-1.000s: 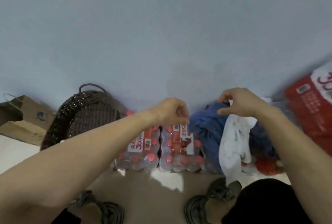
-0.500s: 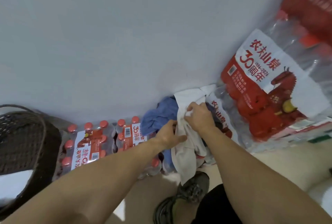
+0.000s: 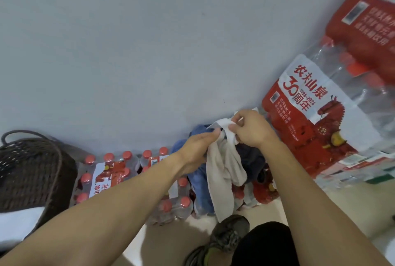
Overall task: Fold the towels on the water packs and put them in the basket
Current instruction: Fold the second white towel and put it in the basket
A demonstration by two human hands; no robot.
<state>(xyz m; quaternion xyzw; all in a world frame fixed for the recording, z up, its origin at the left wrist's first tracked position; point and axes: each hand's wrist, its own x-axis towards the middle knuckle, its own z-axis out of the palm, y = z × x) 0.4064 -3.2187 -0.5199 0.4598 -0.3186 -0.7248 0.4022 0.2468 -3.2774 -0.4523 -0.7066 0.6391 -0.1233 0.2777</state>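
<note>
Pale blue-grey wall (image 3: 128, 52) is filling the upper view, meeting a cream floor (image 3: 352, 218) along which the water packs (image 3: 111, 177) are sitting in a row. Compared with half a second ago, the white towel (image 3: 224, 171) is being lifted higher off the pile: its top edge is now stretching between both hands, where before it was bunched under them. The left hand (image 3: 197, 148) is pinching the towel just below that edge, and the right hand (image 3: 249, 129) is curling its fingers round the upper corner; the right hand is sitting higher than before. The rest of the towel is hanging down in front of a blue towel (image 3: 201, 182) and a dark one (image 3: 252, 159), both heaped on the packs. A taller red-labelled water pack (image 3: 316, 120) is leaning at the right. The dark woven basket (image 3: 32, 171) is standing at the far left, well apart from the towels, with something white (image 3: 19, 223) lying inside it. A grey shoe (image 3: 228, 235) is showing below the hanging towel.
</note>
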